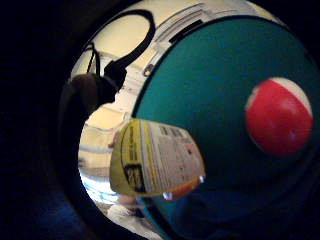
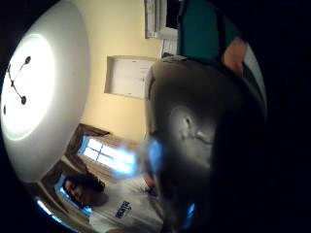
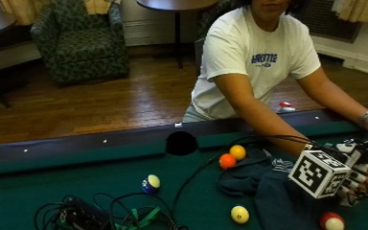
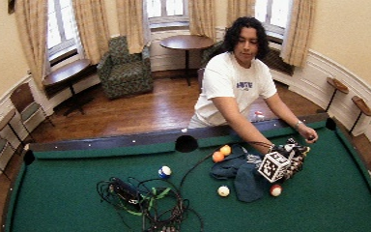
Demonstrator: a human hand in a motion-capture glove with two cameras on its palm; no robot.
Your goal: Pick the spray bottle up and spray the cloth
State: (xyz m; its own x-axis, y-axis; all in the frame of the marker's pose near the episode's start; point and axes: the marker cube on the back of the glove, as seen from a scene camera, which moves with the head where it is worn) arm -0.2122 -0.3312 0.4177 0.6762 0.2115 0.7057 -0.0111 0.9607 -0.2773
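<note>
Green felt pool table point(image 3: 56, 187) fills the outside view; person leans over its far rail. Black-gloved right hand point(image 3: 362, 175) sits at right edge, fingers curled round something, prob. the spray bottle, tho barely visible. Dark blue cloth point(image 3: 267, 187) lies crumpled just left of it. Orange ball point(image 3: 227, 161) & yellow ball point(image 3: 238, 152) touch near the rail; red-white ball point(image 3: 332, 221) lower right.

Wide view: same layout, hand point(image 4: 292, 157) over cloth's point(image 4: 240, 174) right side.

Little-finger palm view: yellow-labelled bottle point(image 1: 157, 160) close at centre, felt behind it.

Thumb palm view: dark blurred shape blocks the right half.
</note>
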